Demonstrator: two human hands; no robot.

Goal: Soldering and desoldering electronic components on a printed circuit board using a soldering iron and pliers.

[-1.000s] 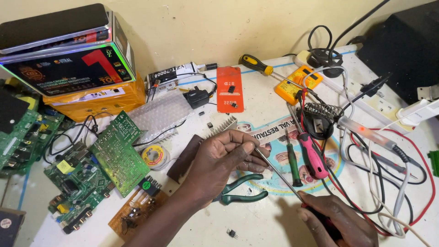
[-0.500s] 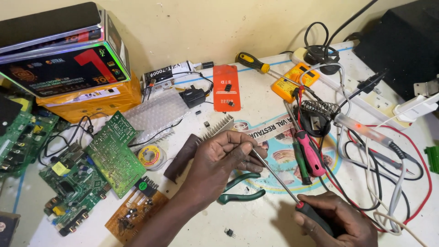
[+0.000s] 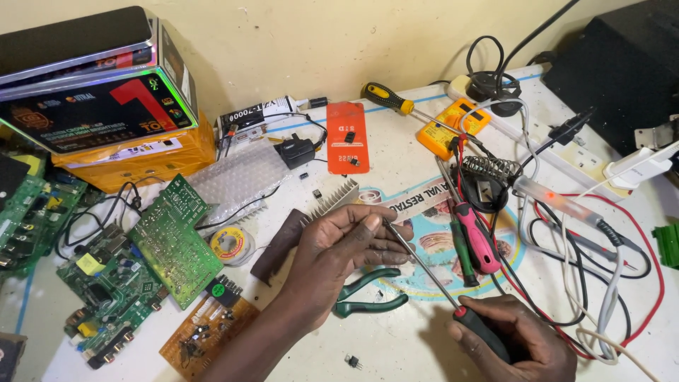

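Head view, near to far:
Right hand (image 3: 520,339): gripping closed around a screwdriver (image 3: 453,301) handle, near right.
Screwdriver shaft: slanting up-left to the left fingertips.
Left hand (image 3: 339,251): pinching something too small to tell at the shaft tip.
Green pliers (image 3: 368,293): lying just beside that hand.
Heat sink (image 3: 336,198): lying farther back.

Two hands: left (image 3: 339,247), right (image 3: 516,343). Four screwdrivers: held (image 3: 438,286), pink (image 3: 475,237), green (image 3: 463,255), yellow-black (image 3: 387,97). Four boards (image 3: 173,237). One pliers (image 3: 368,293). One multimeter (image 3: 453,127).
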